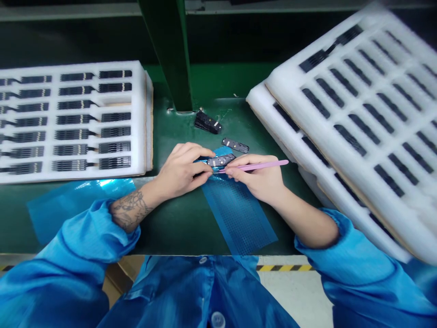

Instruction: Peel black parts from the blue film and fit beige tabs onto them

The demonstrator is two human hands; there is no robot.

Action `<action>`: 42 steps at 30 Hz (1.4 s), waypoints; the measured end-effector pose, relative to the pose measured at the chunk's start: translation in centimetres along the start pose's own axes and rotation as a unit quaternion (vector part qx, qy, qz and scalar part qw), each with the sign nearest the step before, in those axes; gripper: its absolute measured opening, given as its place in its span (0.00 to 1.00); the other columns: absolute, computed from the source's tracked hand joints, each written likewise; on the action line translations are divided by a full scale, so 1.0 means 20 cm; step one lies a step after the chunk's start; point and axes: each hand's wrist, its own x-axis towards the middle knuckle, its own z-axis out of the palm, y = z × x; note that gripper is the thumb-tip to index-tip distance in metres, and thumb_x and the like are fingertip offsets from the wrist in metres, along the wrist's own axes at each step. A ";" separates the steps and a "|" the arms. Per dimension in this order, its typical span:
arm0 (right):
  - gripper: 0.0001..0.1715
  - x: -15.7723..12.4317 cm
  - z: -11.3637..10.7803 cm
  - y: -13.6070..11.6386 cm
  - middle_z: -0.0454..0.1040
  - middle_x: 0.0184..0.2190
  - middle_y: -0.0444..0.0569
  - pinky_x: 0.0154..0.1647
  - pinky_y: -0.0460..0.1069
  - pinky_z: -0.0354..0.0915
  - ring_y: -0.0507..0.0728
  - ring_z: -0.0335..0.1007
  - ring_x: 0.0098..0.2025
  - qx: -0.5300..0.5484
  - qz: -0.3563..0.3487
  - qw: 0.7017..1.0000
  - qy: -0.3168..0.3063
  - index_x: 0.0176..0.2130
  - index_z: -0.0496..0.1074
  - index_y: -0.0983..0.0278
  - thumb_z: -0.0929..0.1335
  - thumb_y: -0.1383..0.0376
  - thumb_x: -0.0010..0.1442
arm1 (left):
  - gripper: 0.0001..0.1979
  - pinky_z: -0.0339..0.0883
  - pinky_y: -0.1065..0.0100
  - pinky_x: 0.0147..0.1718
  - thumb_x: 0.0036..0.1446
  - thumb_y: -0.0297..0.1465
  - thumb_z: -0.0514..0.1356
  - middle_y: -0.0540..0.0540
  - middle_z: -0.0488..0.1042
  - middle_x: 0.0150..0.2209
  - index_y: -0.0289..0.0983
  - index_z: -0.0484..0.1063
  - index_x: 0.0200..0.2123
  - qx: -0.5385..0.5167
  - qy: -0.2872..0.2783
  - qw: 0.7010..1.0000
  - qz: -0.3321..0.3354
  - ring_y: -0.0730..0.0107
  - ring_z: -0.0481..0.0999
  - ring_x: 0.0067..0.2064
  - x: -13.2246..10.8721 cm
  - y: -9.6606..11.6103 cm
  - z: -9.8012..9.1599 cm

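Note:
My left hand [180, 169] pinches a dark flat electronic module [221, 160] by its edges, just above a blue gridded film strip [237, 214]. My right hand [256, 178] holds pink tweezers [259, 166], whose tips reach the module's near end. Another dark module [235, 145] lies on the green bench [170, 228] just beyond the held one. A small pile of similar dark modules [208, 122] sits farther back. The tweezer tips are partly hidden by my fingers.
A white foam tray [139, 123] with rows of dark parts lies to the left. Stacked foam trays [273, 84] rise at the right, the upper one tilted. A green upright post [167, 54] stands behind. A loose blue film sheet [75, 205] lies at the left.

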 end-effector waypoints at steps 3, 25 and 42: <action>0.06 0.00 0.00 0.00 0.84 0.31 0.48 0.36 0.50 0.75 0.54 0.79 0.31 0.007 -0.007 1.000 0.003 0.32 0.83 0.62 0.79 0.63 0.52 | 0.03 0.65 0.55 0.49 0.63 0.30 0.64 0.45 0.79 0.50 0.39 0.79 0.37 0.001 0.000 1.000 -0.005 0.59 0.76 0.51 0.00 0.00 0.00; 0.06 0.02 -0.08 -0.04 0.80 0.24 0.46 0.27 0.47 0.73 0.52 0.76 0.24 0.007 0.017 0.996 0.085 0.32 0.81 0.62 0.78 0.62 0.54 | 0.04 0.68 0.53 0.52 0.63 0.32 0.65 0.44 0.78 0.52 0.42 0.80 0.41 0.019 0.004 1.000 0.003 0.57 0.76 0.53 0.00 0.00 -0.01; 0.07 0.09 -0.13 0.02 0.78 0.22 0.46 0.24 0.46 0.69 0.52 0.74 0.23 -0.022 0.066 0.990 0.120 0.31 0.79 0.64 0.77 0.64 0.52 | 0.11 0.75 0.60 0.46 0.65 0.27 0.62 0.44 0.81 0.47 0.36 0.78 0.50 -0.010 -0.018 1.000 -0.008 0.64 0.78 0.46 0.00 -0.01 0.02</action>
